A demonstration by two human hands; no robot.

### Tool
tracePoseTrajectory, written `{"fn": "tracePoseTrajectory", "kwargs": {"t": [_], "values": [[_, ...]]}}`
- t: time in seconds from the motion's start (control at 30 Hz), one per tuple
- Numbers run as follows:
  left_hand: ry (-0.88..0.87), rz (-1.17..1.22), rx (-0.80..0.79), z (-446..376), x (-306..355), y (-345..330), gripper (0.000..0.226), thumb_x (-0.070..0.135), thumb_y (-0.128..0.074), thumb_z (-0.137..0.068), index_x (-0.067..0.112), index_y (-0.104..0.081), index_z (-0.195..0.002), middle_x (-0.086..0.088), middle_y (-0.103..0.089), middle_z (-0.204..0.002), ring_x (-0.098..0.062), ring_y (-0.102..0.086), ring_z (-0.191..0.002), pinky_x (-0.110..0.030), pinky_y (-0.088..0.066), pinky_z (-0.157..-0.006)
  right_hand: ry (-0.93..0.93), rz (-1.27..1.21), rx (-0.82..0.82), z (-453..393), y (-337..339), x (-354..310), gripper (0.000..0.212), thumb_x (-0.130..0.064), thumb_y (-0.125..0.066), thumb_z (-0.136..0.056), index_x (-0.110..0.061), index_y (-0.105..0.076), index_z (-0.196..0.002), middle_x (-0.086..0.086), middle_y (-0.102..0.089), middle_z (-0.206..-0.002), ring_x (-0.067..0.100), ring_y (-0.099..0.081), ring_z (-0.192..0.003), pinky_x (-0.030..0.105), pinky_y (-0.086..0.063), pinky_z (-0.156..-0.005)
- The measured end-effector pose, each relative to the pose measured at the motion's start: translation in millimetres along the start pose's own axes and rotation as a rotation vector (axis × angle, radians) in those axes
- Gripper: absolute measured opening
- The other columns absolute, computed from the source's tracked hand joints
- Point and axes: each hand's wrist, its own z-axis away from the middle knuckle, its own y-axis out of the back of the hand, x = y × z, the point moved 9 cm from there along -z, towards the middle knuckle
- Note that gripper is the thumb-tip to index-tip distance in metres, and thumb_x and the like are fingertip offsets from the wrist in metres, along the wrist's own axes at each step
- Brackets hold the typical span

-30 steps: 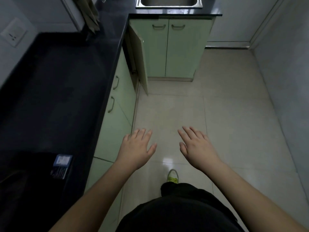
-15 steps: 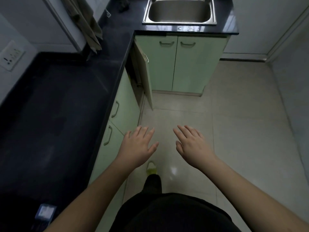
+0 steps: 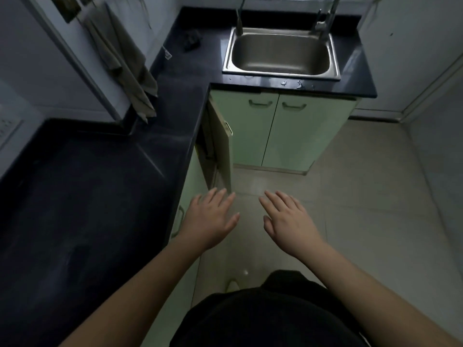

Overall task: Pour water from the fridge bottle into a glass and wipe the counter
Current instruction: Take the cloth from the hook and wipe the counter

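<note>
Black counter [image 3: 82,196], 1 sink [image 3: 281,55], 2 empty hands: left hand [image 3: 209,219], right hand [image 3: 290,222]

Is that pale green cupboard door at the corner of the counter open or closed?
Open. The pale green cabinet door swings out edge-on from under the black L-shaped counter, exposing a dark gap, unlike the two shut doors under the steel sink.

Two hands [image 3: 246,221], one sink [image 3: 281,55], one hanging cloth [image 3: 125,68], three cabinet doors [image 3: 265,131].

Both bare arms reach forward, left hand [image 3: 210,219] and right hand [image 3: 290,222] palm-down, fingers straight, holding nothing.
</note>
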Motion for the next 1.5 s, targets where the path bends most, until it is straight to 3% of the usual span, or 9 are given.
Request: {"fn": "tracePoseTrajectory", "kwargs": {"t": [0.3, 0.5, 0.63, 0.77, 0.83, 1.03, 1.17, 1.3, 1.5], "values": [[0.077, 0.029, 0.001, -91.6, -18.3, 28.9, 0.065, 0.060, -0.017, -0.099, 0.031, -0.007, -0.156, 0.003, -0.012, -0.164, -0.018, -0.006, -0.151, -0.043, -0.013, -0.119, 0.043, -0.031, 0.021, -106.1, 22.3, 37.9, 0.057, -0.035, -0.031, -0.088, -0.013, -0.057, -0.134, 0.008, -0.058, -0.137, 0.030, -0.054, -0.126, 0.046, -0.043, -0.104], [0.173, 0.012, -0.029, -151.5, -25.6, 46.9, 0.065, 0.061, -0.015, -0.099, 0.030, -0.006, -0.156, 0.002, -0.012, -0.164, -0.019, -0.006, -0.151, -0.042, -0.015, -0.118, 0.122, -0.047, -0.037, -172.1, 32.3, 80.3, 0.061, -0.035, -0.029, -0.092, -0.017, -0.035, -0.150, 0.003, -0.036, -0.155, 0.024, -0.032, -0.142, 0.039, -0.022, -0.116], [0.244, 0.033, -0.032, -189.5, -27.0, 64.8, 0.065, 0.060, -0.016, -0.099, 0.030, -0.007, -0.156, 0.002, -0.011, -0.164, -0.018, -0.005, -0.151, -0.042, -0.011, -0.120, 0.188, -0.036, -0.053, -216.2, 45.1, 106.5, 0.064, -0.038, -0.027, -0.089, -0.018, -0.038, -0.148, 0.003, -0.039, -0.153, 0.024, -0.035, -0.141, 0.039, -0.025, -0.115], [0.307, 0.040, 0.014, -213.3, -36.3, 88.1, 0.064, 0.059, -0.019, -0.100, 0.029, -0.011, -0.156, 0.002, -0.014, -0.164, -0.019, -0.007, -0.150, -0.042, -0.011, -0.121, 0.279, -0.026, -0.069, -255.1, 52.8, 112.9, 0.066, -0.041, -0.021, -0.090, -0.020, -0.030, -0.152, 0.002, -0.031, -0.157, 0.024, -0.026, -0.145, 0.038, -0.018, -0.117], [0.344, 0.040, 0.046, -219.0, -45.9, 98.6, 0.063, 0.058, -0.020, -0.100, 0.029, -0.012, -0.156, 0.002, -0.015, -0.163, -0.019, -0.008, -0.150, -0.042, -0.012, -0.120, 0.319, -0.026, -0.074, -273.0, 56.9, 109.0, 0.068, -0.043, -0.015, -0.090, -0.022, -0.024, -0.153, 0.001, -0.025, -0.160, 0.023, -0.020, -0.147, 0.037, -0.016, -0.118], [0.464, 0.068, 0.081, -218.2, -87.2, 104.3, 0.078, 0.064, 0.002, -0.087, 0.028, -0.013, -0.155, 0.003, -0.018, -0.163, -0.018, -0.011, -0.150, -0.040, -0.015, -0.119, 0.426, -0.023, -0.090, -326.3, 71.8, 78.9, 0.062, -0.040, -0.028, -0.098, -0.025, -0.012, -0.156, -0.002, -0.012, -0.163, 0.019, -0.007, -0.150, 0.034, -0.004, -0.119], [0.541, 0.092, 0.108, -215.0, -122.4, 105.5, 0.071, 0.062, -0.004, -0.094, 0.028, -0.014, -0.156, 0.002, -0.018, -0.163, -0.018, -0.011, -0.150, -0.040, -0.015, -0.119, 0.492, -0.013, -0.075, -356.8, 77.2, 43.8, 0.059, -0.039, -0.032, -0.100, -0.024, -0.017, -0.155, 0.000, -0.018, -0.162, 0.021, -0.011, -0.149, 0.036, -0.008, -0.119], [0.586, 0.118, 0.141, -212.2, -157.9, 116.0, 0.065, 0.058, -0.015, -0.100, 0.027, -0.013, -0.156, 0.000, -0.017, -0.163, -0.019, -0.011, -0.150, -0.041, -0.017, -0.120, 0.552, 0.035, -0.044, -381.5, 87.7, 4.9, 0.062, -0.045, -0.020, -0.096, -0.024, -0.021, -0.154, 0.000, -0.024, -0.160, 0.022, -0.018, -0.148, 0.036, -0.013, -0.119], [0.660, 0.150, 0.180, -202.8, -212.4, 129.8, 0.064, 0.059, -0.020, -0.100, 0.028, -0.013, -0.156, -0.002, -0.016, -0.163, -0.025, -0.010, -0.150, -0.044, -0.018, -0.118, 0.610, 0.068, -0.007, -414.2, 105.6, -42.2, 0.061, -0.040, -0.033, -0.101, -0.025, -0.013, -0.156, -0.002, -0.015, -0.162, 0.019, -0.009, -0.150, 0.035, -0.007, -0.120]]}}
